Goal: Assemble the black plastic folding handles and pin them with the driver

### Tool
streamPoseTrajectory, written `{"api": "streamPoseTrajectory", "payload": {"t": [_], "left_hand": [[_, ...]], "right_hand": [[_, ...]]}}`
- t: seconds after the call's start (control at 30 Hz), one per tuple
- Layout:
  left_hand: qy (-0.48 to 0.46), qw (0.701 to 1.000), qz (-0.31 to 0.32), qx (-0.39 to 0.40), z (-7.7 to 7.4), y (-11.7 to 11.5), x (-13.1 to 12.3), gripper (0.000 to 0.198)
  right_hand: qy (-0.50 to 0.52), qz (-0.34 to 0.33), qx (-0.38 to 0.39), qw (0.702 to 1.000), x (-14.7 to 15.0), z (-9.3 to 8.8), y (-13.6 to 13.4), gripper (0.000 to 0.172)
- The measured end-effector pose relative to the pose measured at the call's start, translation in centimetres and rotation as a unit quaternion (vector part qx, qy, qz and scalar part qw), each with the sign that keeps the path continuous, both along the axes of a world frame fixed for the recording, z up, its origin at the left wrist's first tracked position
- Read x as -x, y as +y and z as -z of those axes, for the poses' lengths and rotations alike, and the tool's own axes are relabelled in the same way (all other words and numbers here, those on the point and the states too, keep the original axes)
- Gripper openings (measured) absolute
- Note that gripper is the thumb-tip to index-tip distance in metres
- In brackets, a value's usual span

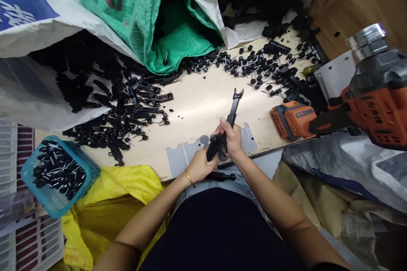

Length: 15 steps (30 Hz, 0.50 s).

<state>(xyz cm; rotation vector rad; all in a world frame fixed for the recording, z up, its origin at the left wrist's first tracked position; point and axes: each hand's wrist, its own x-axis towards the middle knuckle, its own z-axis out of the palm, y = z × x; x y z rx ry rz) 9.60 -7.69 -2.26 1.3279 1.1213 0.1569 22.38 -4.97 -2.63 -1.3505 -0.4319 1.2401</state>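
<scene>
My right hand (234, 140) is closed round a black plastic arm (234, 108) whose forked end points away from me. My left hand (201, 164) grips a dark bar-shaped part (213, 147) close beside it, over the table's front edge. Whether the two parts are joined is hidden by my fingers. Below my hands a black arm with a ball end (222, 176) lies across my lap. Grey flat pieces (177, 160) are on the table under and beside my hands.
Black arms (136, 110) spill from a white sack (92, 34) at left. Black knobs with metal pins (241, 65) lie along the back near a green sack (140, 29). An orange cordless power tool (381, 106) rests at right. A blue basket (89, 167) holds pinned knobs beside a yellow sack (136, 178).
</scene>
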Motion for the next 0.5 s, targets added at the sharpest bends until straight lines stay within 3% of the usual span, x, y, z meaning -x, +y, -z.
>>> {"api": "streamPoseTrajectory", "payload": {"t": [0.07,0.2,0.33,0.5], "left_hand": [[-0.003,1.0,-0.011,0.019,0.1,-0.3,-0.3,0.006],[0.026,0.997,-0.066,-0.017,0.0,-0.7,-1.2,0.007],[0.022,0.999,-0.021,0.04,-0.4,-0.3,-0.9,0.007],[-0.028,0.997,0.02,0.064,-0.9,0.8,0.3,0.029]], "right_hand": [[0.016,-0.015,0.009,1.0,0.1,-0.1,0.0,0.048],[-0.049,0.041,-0.009,0.998,0.3,-0.4,0.2,0.045],[-0.013,-0.029,0.017,0.999,-0.1,0.2,0.2,0.047],[-0.035,0.026,0.016,0.999,-0.1,0.8,-0.4,0.046]]}}
